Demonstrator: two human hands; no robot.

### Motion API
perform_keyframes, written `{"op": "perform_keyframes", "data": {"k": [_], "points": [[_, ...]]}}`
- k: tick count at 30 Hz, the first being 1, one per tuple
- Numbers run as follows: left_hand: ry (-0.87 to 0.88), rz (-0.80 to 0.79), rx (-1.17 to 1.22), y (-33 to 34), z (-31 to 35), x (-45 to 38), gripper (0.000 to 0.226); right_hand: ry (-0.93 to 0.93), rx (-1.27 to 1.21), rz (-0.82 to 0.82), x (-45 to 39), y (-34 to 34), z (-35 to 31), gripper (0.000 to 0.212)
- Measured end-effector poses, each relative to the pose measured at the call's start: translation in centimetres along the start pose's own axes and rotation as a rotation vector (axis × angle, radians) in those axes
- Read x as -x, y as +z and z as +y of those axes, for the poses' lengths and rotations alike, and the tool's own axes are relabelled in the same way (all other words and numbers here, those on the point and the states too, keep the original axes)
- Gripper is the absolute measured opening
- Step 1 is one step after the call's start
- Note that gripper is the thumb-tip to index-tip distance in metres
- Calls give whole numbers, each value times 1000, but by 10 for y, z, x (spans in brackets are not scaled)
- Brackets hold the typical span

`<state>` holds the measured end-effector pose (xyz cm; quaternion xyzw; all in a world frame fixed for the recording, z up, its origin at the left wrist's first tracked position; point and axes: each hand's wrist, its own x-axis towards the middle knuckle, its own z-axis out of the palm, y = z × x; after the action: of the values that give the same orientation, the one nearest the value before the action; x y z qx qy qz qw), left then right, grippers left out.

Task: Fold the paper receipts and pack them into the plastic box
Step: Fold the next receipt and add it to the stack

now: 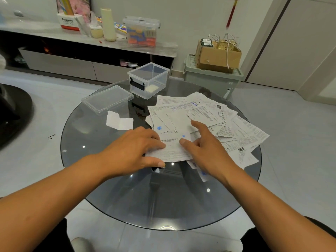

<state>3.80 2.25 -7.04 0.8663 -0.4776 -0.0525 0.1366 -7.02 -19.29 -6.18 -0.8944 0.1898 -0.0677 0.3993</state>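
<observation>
glass table (112, 193) – round, centre | receipts (227, 124) fanned in a pile, right half of table | plastic box (154, 77) far side, lid off – lid (107, 99) to its left | left hand (134, 148) & right hand (203, 142), fingers flat, pressing near receipt (172, 151) | folded paper (119, 121) left of pile

Round glass table (127, 197), pale tiled floor (291, 142)

Even, soft indoor light, small glare spots on the glass table (109, 179), edges bowed and slightly soft.
</observation>
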Motion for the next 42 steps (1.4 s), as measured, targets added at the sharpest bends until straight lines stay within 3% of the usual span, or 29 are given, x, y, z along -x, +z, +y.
{"op": "perform_keyframes", "data": {"k": [6,10,13,15,19,22,27,30,32,35,37,39,42], "points": [[-16,-33,80,-5,2,-3,46,-165,-295,-15,10,-6,-13,49],[-140,19,402,-6,-2,-1,83,-239,-154,-169,13,1,-12,33],[-126,39,483,-11,-7,-1,102,-337,111,-222,12,9,-7,25],[-72,43,406,-15,-9,1,90,-382,192,-212,9,11,-5,25],[15,62,120,-8,-15,2,28,-325,163,-228,7,10,-6,41],[-86,113,416,-3,-15,-2,8,-309,96,-196,6,10,-5,39],[-169,17,722,-9,-4,-3,13,-243,51,-101,7,13,-12,12],[-227,-21,824,-17,3,-2,36,-239,-4,-89,8,11,-16,26],[-249,-51,797,-20,5,-1,43,-187,-64,-124,7,11,-15,25],[-210,-56,617,-14,6,0,31,-80,-179,-136,5,13,-13,38],[-186,-4,547,-10,7,-1,24,-26,-308,-123,1,13,-10,32],[-177,40,534,-8,10,-1,23,-13,-418,-102,-1,13,-10,21],[-222,135,635,-7,16,-2,22,-47,-470,-52,2,11,-13,22]]}}
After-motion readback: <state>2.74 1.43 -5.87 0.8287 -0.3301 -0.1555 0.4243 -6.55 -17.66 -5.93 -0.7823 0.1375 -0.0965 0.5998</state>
